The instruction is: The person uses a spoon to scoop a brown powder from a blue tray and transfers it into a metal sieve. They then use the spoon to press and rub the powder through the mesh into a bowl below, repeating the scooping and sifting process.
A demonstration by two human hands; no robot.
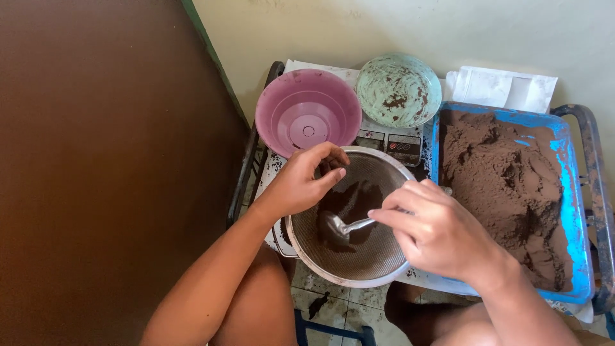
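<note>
L hand [301,182] is gripping sieve [359,218] rim, R hand [435,234] closed on spoon [343,225], stirring brown powder [349,198] w/ risk of tipping it over the edge.

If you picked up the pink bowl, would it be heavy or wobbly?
Probably light: the pink bowl looks like thin plastic and holds nothing. It would likely stay stiff rather than flop. A nudge might slide it easily, yet its wide, low shape makes tipping unlikely. It sits untouched behind the left hand.
</note>
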